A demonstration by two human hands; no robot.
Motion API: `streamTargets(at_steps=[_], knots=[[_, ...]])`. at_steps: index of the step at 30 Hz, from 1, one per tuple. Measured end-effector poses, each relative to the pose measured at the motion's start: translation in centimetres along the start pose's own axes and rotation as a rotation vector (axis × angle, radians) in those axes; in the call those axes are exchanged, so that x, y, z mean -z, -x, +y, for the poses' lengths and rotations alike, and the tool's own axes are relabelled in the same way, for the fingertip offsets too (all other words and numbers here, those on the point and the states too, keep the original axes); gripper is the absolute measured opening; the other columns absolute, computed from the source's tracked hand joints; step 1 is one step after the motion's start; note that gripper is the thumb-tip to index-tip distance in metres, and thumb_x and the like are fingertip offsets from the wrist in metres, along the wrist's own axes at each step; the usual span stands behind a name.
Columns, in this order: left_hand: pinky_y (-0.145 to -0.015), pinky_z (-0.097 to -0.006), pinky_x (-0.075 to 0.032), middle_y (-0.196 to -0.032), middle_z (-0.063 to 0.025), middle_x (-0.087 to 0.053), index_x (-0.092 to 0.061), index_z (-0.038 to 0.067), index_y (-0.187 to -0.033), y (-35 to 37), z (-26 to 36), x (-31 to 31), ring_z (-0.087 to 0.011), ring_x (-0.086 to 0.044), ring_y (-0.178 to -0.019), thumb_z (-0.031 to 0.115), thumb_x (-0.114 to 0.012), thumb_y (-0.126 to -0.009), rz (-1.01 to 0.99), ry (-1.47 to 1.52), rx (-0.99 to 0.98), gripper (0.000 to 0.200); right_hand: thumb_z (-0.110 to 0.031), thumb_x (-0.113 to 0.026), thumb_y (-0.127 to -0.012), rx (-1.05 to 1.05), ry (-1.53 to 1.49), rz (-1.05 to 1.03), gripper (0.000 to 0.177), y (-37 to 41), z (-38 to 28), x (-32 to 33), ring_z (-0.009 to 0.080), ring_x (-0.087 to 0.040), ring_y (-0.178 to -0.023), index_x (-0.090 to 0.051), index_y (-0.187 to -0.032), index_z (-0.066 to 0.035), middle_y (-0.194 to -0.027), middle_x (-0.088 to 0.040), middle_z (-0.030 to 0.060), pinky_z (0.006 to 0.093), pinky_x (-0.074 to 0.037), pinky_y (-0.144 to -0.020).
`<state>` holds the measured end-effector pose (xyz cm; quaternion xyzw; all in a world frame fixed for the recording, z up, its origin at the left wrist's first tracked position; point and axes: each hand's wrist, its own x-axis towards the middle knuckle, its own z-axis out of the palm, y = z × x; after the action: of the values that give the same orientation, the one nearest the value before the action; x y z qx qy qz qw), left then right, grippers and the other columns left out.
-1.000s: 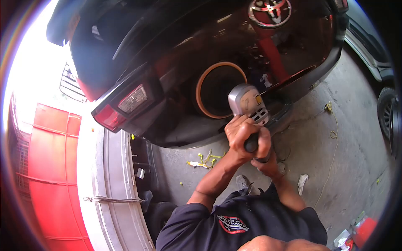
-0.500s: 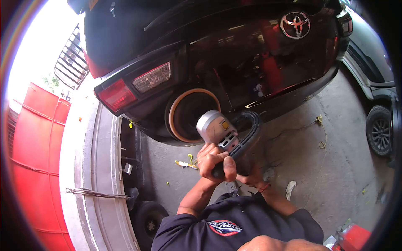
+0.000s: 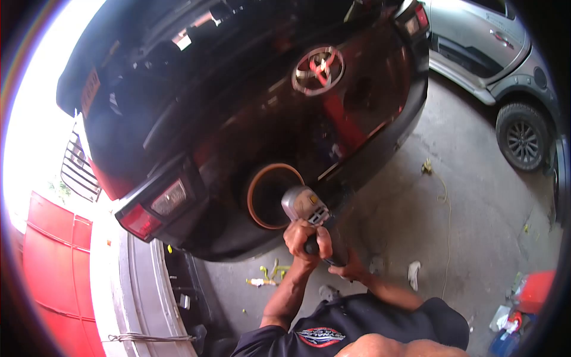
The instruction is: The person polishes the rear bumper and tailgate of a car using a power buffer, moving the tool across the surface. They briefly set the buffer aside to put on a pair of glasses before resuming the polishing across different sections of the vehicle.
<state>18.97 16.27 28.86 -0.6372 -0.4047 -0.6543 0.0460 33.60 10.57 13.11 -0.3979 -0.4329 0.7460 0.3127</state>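
A polisher with a silver head [image 3: 302, 204] is held in front of me. Its round pad [image 3: 251, 196], dark with an orange rim, lies at the glossy black rear panel of a car [image 3: 226, 149], inward of the tail light [image 3: 169, 198]. Firm contact between pad and paint is hard to make out. My left hand [image 3: 305, 239] is wrapped round the polisher's side handle, close behind the head. Farther back, my right hand [image 3: 351, 268] grips the dark rear body; its fingers are partly hidden and blurred.
A chrome emblem [image 3: 318, 71] sits on the car's rear. To the right stands a silver vehicle [image 3: 476, 53], with a yellow cord [image 3: 449, 232] along the concrete floor. Scraps [image 3: 270, 275] and a white crumpled piece [image 3: 414, 275] lie there. Left is a red panel [image 3: 56, 262].
The view has turned and shifted, so the car sits lower and further left. The polisher has moved along the rear panel, away from the tail light. Both hands keep their hold.
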Motion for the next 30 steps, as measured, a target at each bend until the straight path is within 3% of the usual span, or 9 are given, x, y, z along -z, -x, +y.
streamTargets(at_steps=[2,6,15,17,18,22,25,28,30], knots=[[-0.048,-0.0303,-0.039,-0.057,-0.0067,-0.047,-0.042,0.004,-0.067,-0.7,-0.3,-2.8,-0.0172,-0.047,-0.048,-0.003,-0.059,-0.068,0.017,-0.021,-0.032,0.018,-0.012,-0.084,-0.068,-0.030,0.079,-0.003,0.071,-0.6,-2.6,2.6,0.0199,-0.058,-0.113,-0.053,-0.132,0.000,-0.120,-0.061,0.0103,0.0381,-0.046,-0.099],[-0.044,-0.0336,-0.035,-0.055,-0.0075,-0.046,-0.049,0.007,-0.069,-1.1,-1.4,-7.1,-0.0243,-0.047,-0.043,0.001,-0.065,-0.059,0.056,0.045,-0.059,0.020,-0.015,-0.087,-0.070,0.278,0.133,0.006,0.061,-2.9,-2.6,6.6,0.0152,-0.064,-0.096,-0.060,-0.123,-0.002,-0.103,-0.066,0.0051,0.0340,-0.052,-0.085],[-0.045,-0.0334,-0.038,-0.054,-0.0072,-0.048,-0.049,0.006,-0.066,-1.4,0.0,-7.3,-0.0219,-0.047,-0.041,-0.003,-0.063,-0.063,0.005,0.049,-0.101,0.017,-0.029,-0.086,-0.079,0.038,0.288,-0.178,0.056,-1.4,-5.2,8.3,0.0115,-0.065,-0.098,-0.060,-0.121,-0.002,-0.105,-0.067,0.0021,0.0312,-0.053,-0.088],[-0.045,-0.0333,-0.038,-0.053,-0.0067,-0.048,-0.049,0.006,-0.066,-1.0,0.6,-5.7,-0.0216,-0.048,-0.042,-0.003,-0.062,-0.064,0.029,0.055,-0.010,0.015,-0.039,-0.078,-0.086,-0.210,1.185,-0.331,0.056,-0.4,-8.8,8.9,0.0126,-0.064,-0.100,-0.060,-0.122,-0.001,-0.106,-0.067,0.0019,0.0298,-0.052,-0.090],[-0.045,-0.0329,-0.038,-0.054,-0.0062,-0.050,-0.049,0.005,-0.066,-1.3,1.7,-4.5,-0.0204,-0.048,-0.042,-0.004,-0.060,-0.064,0.043,0.065,0.017,0.014,-0.039,-0.078,-0.086,-0.207,1.193,-0.326,0.056,0.1,-11.2,9.9,0.0126,-0.064,-0.100,-0.060,-0.122,-0.001,-0.106,-0.067,0.0019,0.0298,-0.052,-0.090],[-0.046,-0.0320,-0.037,-0.055,-0.0056,-0.053,-0.049,0.003,-0.067,-2.1,4.8,0.8,-0.0179,-0.047,-0.042,-0.004,-0.060,-0.062,0.008,0.106,-0.115,0.014,-0.014,-0.077,-0.076,0.532,1.068,0.108,0.039,5.7,-27.7,9.0,0.0245,-0.071,-0.102,-0.069,-0.112,0.000,-0.120,-0.070,0.0154,0.0341,-0.052,-0.092],[-0.046,-0.0320,-0.036,-0.056,-0.0050,-0.052,-0.050,0.003,-0.070,-1.6,6.6,4.7,-0.0179,-0.047,-0.042,-0.003,-0.060,-0.062,-0.035,0.065,-0.155,0.014,-0.021,-0.071,-0.084,1.248,1.075,0.484,0.031,11.9,-39.4,2.9,0.0257,-0.065,-0.088,-0.068,-0.106,0.001,-0.099,-0.069,0.0137,0.0374,-0.051,-0.082],[-0.044,-0.0300,-0.033,-0.055,-0.0045,-0.053,-0.054,0.003,-0.075,-1.2,7.5,7.9,-0.0168,-0.044,-0.041,-0.001,-0.062,-0.064,-0.057,0.057,-0.192,0.014,-0.024,-0.071,-0.085,1.996,0.955,0.500,0.031,18.6,-46.1,-2.9,0.0236,-0.061,-0.085,-0.066,-0.103,0.002,-0.099,-0.067,0.0132,0.0367,-0.049,-0.077],[-0.048,-0.0333,-0.037,-0.057,-0.0040,-0.054,-0.048,0.003,-0.082,-0.6,8.0,9.8,-0.0172,-0.048,-0.045,-0.002,-0.059,-0.072,-0.116,-0.009,-0.177,0.016,-0.023,-0.070,-0.086,2.218,0.980,0.478,0.030,20.6,-48.3,-4.9,0.0227,-0.061,-0.084,-0.067,-0.102,0.002,-0.098,-0.067,0.0127,0.0361,-0.049,-0.077]])
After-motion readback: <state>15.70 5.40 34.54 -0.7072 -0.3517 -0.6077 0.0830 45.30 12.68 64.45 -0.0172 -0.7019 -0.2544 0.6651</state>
